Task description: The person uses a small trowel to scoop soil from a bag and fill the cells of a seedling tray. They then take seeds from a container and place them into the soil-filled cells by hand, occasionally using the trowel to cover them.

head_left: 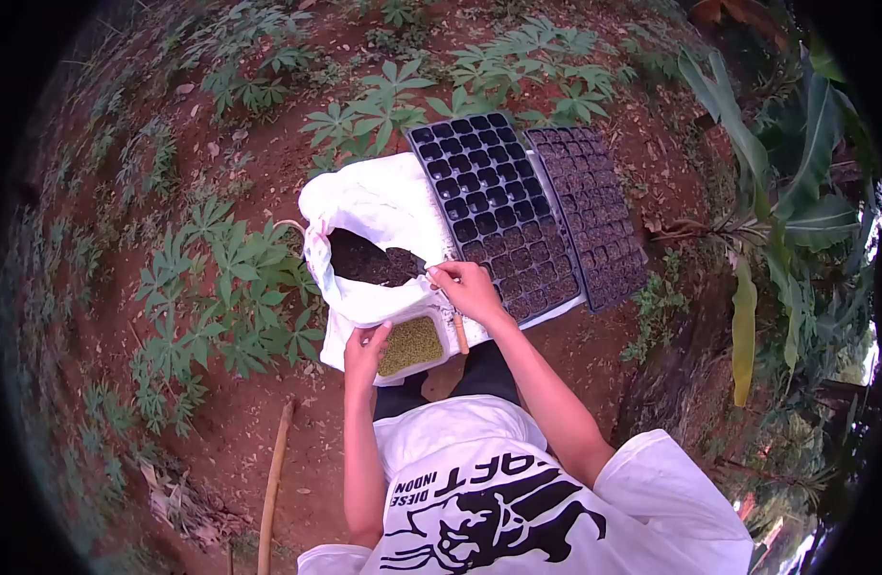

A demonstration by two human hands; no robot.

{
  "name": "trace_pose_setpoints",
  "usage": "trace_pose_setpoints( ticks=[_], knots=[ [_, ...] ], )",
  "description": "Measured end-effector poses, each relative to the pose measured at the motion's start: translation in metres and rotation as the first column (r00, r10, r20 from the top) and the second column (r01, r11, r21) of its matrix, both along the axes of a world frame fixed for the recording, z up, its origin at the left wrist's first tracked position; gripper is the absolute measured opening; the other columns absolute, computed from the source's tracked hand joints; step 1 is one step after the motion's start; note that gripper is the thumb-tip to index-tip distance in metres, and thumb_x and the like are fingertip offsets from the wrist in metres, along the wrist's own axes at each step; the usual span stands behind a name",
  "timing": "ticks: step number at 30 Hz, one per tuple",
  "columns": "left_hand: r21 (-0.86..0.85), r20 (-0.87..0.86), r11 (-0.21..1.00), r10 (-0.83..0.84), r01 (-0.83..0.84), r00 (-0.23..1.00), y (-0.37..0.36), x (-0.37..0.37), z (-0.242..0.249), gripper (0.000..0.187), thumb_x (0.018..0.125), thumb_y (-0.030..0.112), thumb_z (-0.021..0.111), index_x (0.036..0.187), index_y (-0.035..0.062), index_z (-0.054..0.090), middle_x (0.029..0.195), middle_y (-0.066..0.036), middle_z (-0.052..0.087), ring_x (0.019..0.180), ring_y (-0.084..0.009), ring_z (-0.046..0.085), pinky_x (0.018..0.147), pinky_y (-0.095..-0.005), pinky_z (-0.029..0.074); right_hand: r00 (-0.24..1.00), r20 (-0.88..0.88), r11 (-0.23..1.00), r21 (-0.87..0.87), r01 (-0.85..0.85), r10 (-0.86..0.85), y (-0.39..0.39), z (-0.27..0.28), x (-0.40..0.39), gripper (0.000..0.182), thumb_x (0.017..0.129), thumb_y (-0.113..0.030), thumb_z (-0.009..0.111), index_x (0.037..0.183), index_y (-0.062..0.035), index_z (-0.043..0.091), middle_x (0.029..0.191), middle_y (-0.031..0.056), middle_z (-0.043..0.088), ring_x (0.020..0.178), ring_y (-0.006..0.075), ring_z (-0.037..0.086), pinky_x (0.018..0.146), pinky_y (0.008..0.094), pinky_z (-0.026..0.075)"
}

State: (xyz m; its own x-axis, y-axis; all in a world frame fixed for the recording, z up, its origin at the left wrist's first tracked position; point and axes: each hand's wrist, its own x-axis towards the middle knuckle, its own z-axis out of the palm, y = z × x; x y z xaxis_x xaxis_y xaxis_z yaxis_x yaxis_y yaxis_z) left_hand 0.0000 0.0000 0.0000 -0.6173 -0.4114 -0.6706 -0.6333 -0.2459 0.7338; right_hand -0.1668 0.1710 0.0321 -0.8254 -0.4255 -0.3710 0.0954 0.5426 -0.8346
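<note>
Where a white sack (364, 192) gapes over dark soil (359, 259), one right hand (470, 290), fingertips nearly together at its right rim, any hold too small to tell; one left hand (366, 350), fingers slightly curled at the upper-left edge of a tub (409, 373) of green grains (410, 347), grip uncertain; wooden handle (461, 335) beside tub; black cell tray (475, 177), part filled; second tray (594, 216), filled, right of it.
</note>
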Motion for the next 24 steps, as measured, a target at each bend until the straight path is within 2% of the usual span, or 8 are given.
trace_pose_setpoints(
  ticks=[2, 3, 5, 8, 11, 14, 19, 24],
  knots=[
    [0.005, 0.028, 0.985, -0.174, 0.173, 0.984, -0.024, 0.013, 0.013, 0.058, 0.086, 0.041, 0.075, 0.129, 0.0041, 0.06, 0.112, -0.009, 0.067, 0.093, -0.0161, 0.064, 0.078, -0.03, 0.049, 0.999, 0.004, 0.994, -0.099, 0.053, -0.053, -0.008, 0.008, 0.019, 0.035, 0.092, -0.031, 0.069, 0.111, -0.0019, 0.073, 0.093, 0.0176, 0.075, 0.089, 0.0265, 0.074, 0.082, 0.0347, 0.055],
    [0.16, -0.027, 0.973, -0.164, 0.166, 0.986, 0.067, -0.025, -0.014, 0.052, 0.087, 0.037, 0.075, 0.125, 0.0031, 0.062, 0.11, -0.007, 0.067, 0.093, -0.0138, 0.062, 0.078, -0.0286, 0.048, 0.995, -0.059, 0.997, 0.028, 0.076, -0.075, 0.082, 0.008, -0.013, 0.035, 0.092, -0.03, 0.07, 0.111, -0.0017, 0.072, 0.093, 0.0175, 0.075, 0.089, 0.0262, 0.074, 0.081, 0.0345, 0.055],
    [0.043, -0.089, 0.972, -0.229, 0.233, 0.97, 0.07, -0.026, -0.016, 0.038, 0.088, 0.033, 0.075, 0.108, 0.0008, 0.071, 0.094, -0.005, 0.071, 0.083, -0.01, 0.061, 0.071, -0.0284, 0.048, 0.989, -0.071, 0.991, 0.021, 0.132, -0.13, 0.098, -0.006, -0.004, 0.034, 0.091, -0.029, 0.07, 0.111, -0.0012, 0.072, 0.093, 0.0174, 0.075, 0.088, 0.0257, 0.074, 0.081, 0.0343, 0.055],
    [-0.075, -0.018, 0.914, -0.402, 0.4, 0.915, 0.082, -0.04, -0.027, 0.033, 0.091, 0.032, 0.072, 0.1, 0.0006, 0.075, 0.081, -0.003, 0.071, 0.078, -0.011, 0.062, 0.071, -0.0286, 0.049, 0.97, -0.131, 0.975, 0.067, 0.212, -0.202, 0.131, -0.013, -0.004, 0.032, 0.09, -0.028, 0.072, 0.108, -0.0016, 0.072, 0.091, 0.018, 0.074, 0.086, 0.0277, 0.074, 0.078, 0.0354, 0.055],
    [-0.158, -0.102, 0.906, -0.41, 0.392, 0.906, 0.103, -0.062, -0.047, 0.034, 0.094, 0.033, 0.068, 0.1, 0.0006, 0.076, 0.072, -0.004, 0.07, 0.074, -0.012, 0.062, 0.07, -0.0287, 0.049, 0.957, -0.172, 0.962, 0.098, 0.253, -0.234, 0.166, -0.019, -0.01, 0.03, 0.089, -0.028, 0.072, 0.106, -0.0026, 0.072, 0.091, 0.0182, 0.074, 0.085, 0.0295, 0.073, 0.077, 0.0368, 0.056],
    [-0.298, -0.098, 0.876, -0.424, 0.38, 0.9, 0.123, -0.096, -0.053, 0.034, 0.095, 0.03, 0.064, 0.111, 0.0023, 0.073, 0.086, -0.01, 0.073, 0.075, -0.0167, 0.066, 0.071, -0.0315, 0.051, 0.954, -0.204, 0.963, 0.11, 0.246, -0.22, 0.197, -0.041, -0.023, 0.03, 0.09, -0.029, 0.071, 0.106, -0.0039, 0.072, 0.093, 0.0178, 0.074, 0.087, 0.0318, 0.073, 0.077, 0.0394, 0.056],
    [-0.507, -0.09, 0.795, -0.434, 0.334, 0.897, 0.155, -0.141, -0.057, 0.034, 0.092, 0.023, 0.065, 0.122, 0.0074, 0.07, 0.103, -0.015, 0.072, 0.081, -0.0225, 0.07, 0.077, -0.0356, 0.053, 0.968, -0.25, 0.968, 0.242, 0.064, -0.001, 0.219, -0.049, -0.057, 0.028, 0.092, -0.031, 0.067, 0.107, -0.0089, 0.073, 0.095, 0.0161, 0.073, 0.089, 0.0353, 0.07, 0.079, 0.0424, 0.055],
    [-0.607, 0.003, 0.691, -0.493, 0.393, 0.87, 0.179, -0.172, -0.072, 0.047, 0.086, 0.015, 0.064, 0.132, 0.0111, 0.063, 0.125, -0.019, 0.061, 0.112, -0.0356, 0.06, 0.101, -0.0427, 0.047, 0.941, -0.241, 0.902, 0.414, -0.12, 0.236, 0.212, -0.064, -0.103, 0.026, 0.093, -0.035, 0.063, 0.106, -0.0154, 0.074, 0.097, 0.0132, 0.073, 0.093, 0.0339, 0.069, 0.08, 0.0473, 0.053]
  ],
)
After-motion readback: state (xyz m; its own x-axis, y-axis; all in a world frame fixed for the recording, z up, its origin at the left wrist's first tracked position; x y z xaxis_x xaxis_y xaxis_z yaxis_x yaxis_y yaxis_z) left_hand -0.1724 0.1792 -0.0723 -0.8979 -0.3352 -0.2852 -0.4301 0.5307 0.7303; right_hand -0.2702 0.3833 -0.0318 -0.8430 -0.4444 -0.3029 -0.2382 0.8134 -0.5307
